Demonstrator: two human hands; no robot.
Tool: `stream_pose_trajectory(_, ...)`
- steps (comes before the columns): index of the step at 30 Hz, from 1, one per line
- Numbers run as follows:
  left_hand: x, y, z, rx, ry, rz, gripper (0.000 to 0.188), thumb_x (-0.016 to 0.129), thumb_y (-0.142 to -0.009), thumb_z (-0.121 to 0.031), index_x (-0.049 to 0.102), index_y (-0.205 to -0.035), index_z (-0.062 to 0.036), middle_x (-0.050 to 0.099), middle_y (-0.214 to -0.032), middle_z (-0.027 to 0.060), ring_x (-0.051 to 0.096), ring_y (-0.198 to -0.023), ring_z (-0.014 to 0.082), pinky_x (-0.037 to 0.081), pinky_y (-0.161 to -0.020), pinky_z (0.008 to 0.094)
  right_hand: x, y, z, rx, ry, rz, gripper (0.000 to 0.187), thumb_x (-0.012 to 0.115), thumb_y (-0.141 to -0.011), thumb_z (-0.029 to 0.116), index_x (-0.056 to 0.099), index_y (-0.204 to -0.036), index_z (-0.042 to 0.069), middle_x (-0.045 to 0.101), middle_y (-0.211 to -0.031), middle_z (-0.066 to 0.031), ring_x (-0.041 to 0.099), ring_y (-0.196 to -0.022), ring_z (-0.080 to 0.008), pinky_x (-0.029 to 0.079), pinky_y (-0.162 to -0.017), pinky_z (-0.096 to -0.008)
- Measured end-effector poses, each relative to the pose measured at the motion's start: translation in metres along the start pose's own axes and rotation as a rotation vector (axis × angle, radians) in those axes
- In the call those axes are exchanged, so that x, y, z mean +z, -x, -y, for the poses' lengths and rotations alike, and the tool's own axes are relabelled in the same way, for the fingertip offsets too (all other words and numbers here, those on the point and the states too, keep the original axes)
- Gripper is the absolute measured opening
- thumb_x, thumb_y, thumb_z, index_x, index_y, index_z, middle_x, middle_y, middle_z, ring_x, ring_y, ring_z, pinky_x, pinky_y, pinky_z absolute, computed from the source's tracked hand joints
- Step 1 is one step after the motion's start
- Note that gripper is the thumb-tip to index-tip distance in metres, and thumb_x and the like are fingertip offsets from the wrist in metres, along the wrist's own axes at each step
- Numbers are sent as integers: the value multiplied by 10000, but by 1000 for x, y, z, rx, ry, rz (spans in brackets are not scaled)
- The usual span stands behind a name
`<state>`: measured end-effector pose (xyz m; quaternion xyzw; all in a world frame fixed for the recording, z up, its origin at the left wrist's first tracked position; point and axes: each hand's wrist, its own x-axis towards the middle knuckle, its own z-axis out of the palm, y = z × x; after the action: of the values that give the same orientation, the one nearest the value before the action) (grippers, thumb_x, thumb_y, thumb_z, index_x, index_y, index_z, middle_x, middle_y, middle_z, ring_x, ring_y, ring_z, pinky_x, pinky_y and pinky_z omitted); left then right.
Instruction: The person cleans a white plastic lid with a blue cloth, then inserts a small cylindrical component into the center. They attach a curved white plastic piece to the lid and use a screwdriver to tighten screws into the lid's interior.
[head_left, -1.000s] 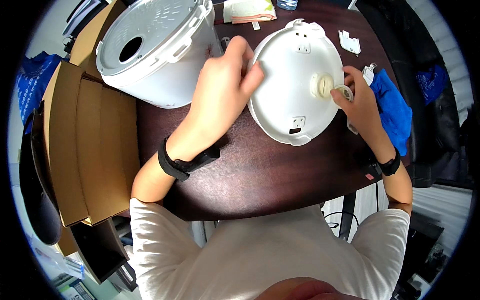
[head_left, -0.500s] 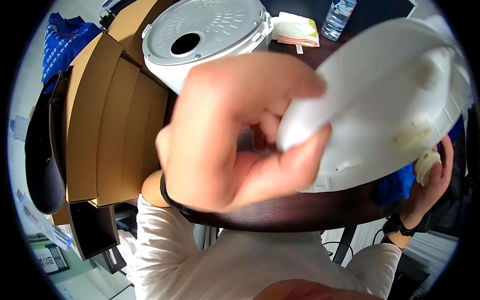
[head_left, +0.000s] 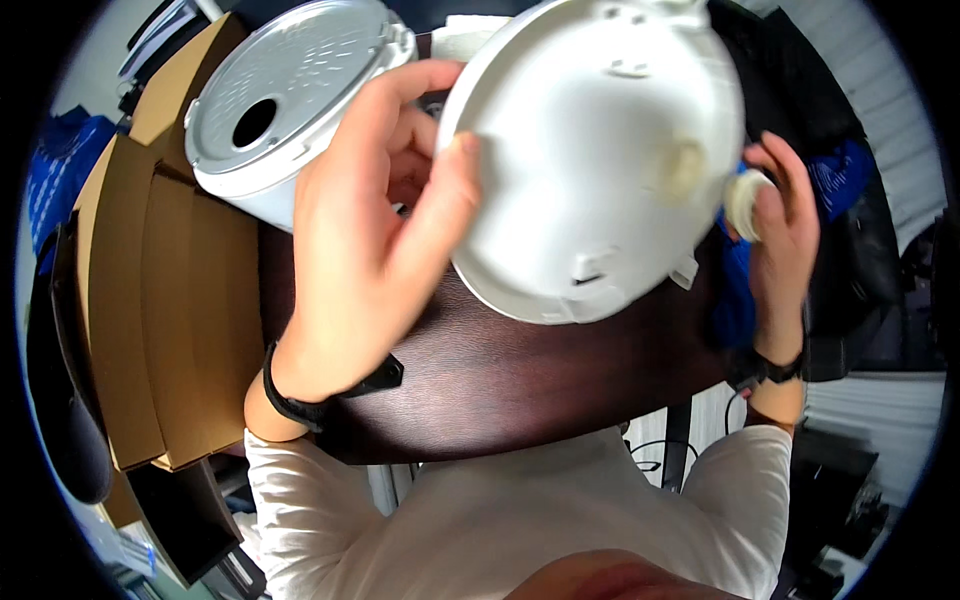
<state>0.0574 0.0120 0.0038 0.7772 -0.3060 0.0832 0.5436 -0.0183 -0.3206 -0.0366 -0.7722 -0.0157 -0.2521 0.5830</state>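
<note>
A round white plastic lid (head_left: 570,170) is tilted up over the table, its hollow side facing me. My left hand (head_left: 365,235) pinches its left rim between thumb and fingers. On the lid's inner face are small slots and a blurred yellowish round spot. Just off the lid's right side, my right hand (head_left: 785,235) grips a small cream-coloured ring-shaped cap (head_left: 743,205) with ribbed edges. To the left behind my left hand stands a white round tub (head_left: 245,190) under a grey perforated plate (head_left: 300,70) that has a round black hole.
An open cardboard box (head_left: 200,320) stands along the left side. Beneath the lid lies a dark brown tabletop (head_left: 520,370). A white cloth (head_left: 465,38) shows partly behind the lid. Blue fabric (head_left: 735,300) and a black bag or garment (head_left: 865,260) are at the right.
My left hand has drawn back from the camera with the lid, which now faces me more fully. My right hand has risen with the cap. The whole view has also shifted.
</note>
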Motion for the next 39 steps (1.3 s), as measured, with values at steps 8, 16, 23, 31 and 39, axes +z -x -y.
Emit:
stream_pose_trajectory(8,22,-20,65,-86,-124,10,277,610,-984,-213,636,-1122,26,602,-723,50,556,-626,100,460,-568,252,54,-8,-44,151,102,199,281,724,-901,199,619,-1117,52,648,-986,-46,628,-868,-114,515,-752,-245)
stream_pose_trajectory(16,23,-22,85,-127,-108,-1,285,605,-993,-228,642,-1113,28,609,-732,44,545,-628,89,455,-569,251,85,-13,-59,232,63,302,187,586,-988,184,628,-1116,54,604,-792,21,488,-588,-24,394,-529,-177)
stream_pose_trajectory(23,27,-22,85,-181,-77,-8,312,626,-984,-239,641,-1144,28,622,-774,29,550,-653,68,454,-570,237,74,-6,-77,81,43,291,310,633,-945,110,573,-1235,19,591,-1025,-37,561,-777,-71,463,-645,-204)
stream_pose_trajectory(31,32,-22,74,-255,81,-65,344,633,-977,-232,641,-1160,58,644,-892,25,586,-738,64,471,-623,207,66,-1,-72,-60,489,414,464,726,-866,129,546,-1287,50,557,-1163,-105,614,-884,-196,535,-739,-311)
stream_pose_trajectory(39,33,-21,71,-241,105,-57,338,637,-963,-220,644,-1160,54,634,-927,22,581,-728,51,461,-617,196,64,3,-69,-207,426,469,545,744,-825,30,520,-1321,67,520,-1188,-57,433,-692,-100,414,-611,-206)
